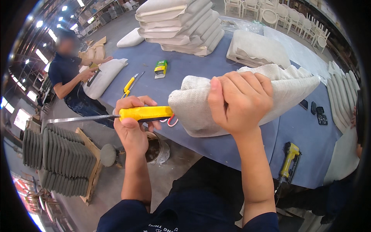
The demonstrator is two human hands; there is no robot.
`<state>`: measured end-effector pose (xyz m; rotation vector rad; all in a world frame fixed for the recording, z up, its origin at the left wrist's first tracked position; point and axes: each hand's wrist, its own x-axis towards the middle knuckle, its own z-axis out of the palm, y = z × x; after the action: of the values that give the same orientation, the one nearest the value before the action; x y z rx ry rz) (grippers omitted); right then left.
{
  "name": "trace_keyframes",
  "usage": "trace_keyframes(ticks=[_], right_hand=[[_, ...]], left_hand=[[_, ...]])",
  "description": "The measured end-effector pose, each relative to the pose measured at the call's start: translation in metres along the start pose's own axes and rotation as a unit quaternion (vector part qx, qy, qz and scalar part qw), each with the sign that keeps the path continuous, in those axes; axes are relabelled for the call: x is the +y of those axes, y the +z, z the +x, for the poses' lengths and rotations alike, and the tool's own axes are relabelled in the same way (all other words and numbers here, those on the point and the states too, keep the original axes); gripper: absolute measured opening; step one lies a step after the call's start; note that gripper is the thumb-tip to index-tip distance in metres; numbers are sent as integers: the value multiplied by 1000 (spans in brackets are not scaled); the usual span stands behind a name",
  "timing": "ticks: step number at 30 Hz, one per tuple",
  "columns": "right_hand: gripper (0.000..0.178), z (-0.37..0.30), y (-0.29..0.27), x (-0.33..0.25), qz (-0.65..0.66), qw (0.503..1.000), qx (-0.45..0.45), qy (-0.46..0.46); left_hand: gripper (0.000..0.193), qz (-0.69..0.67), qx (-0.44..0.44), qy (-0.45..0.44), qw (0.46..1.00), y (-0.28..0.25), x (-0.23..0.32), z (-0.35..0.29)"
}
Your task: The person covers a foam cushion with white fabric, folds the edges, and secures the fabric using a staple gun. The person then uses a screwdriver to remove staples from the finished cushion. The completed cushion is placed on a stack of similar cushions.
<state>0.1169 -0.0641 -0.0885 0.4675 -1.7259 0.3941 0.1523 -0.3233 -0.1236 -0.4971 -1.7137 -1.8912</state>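
Note:
My left hand [133, 129] is wrapped round the yellow handle of a tool [145, 113]. Its long, thin metal blade points to the left, and the handle's other end meets the side of a beige fabric-covered seat cushion [195, 118]. With closed fingers, my right hand [243, 96] grips the cushion's upper edge, where loose, frayed cloth stands up. The cushion is tilted on edge above the blue-grey table [216, 150]. Partly hidden behind the tool's handle lies a red-and-white looped handle [172, 121].
A tall cushion stack [177, 29] stands at the back. Yellow-handled tools [129, 85] and a green-yellow box [160, 69] lie left of centre; a yellow-green staple gun [289, 160] lies right. A co-worker [71, 69] handles another cushion at left. A bucket [156, 149] stands below the table edge.

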Motion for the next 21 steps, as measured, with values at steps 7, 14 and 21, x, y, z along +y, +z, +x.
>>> trace_keyframes(ticks=[7, 14, 21], right_hand=[[22, 2, 7, 6, 6, 1000, -6, 5], [22, 3, 12, 17, 5, 1000, -7, -1], [22, 2, 13, 13, 7, 1000, 9, 4]], left_hand=[[79, -26, 100, 202, 974, -6, 43, 17], [67, 75, 106, 109, 985, 14, 49, 26], [68, 149, -20, 86, 985, 21, 46, 46]])
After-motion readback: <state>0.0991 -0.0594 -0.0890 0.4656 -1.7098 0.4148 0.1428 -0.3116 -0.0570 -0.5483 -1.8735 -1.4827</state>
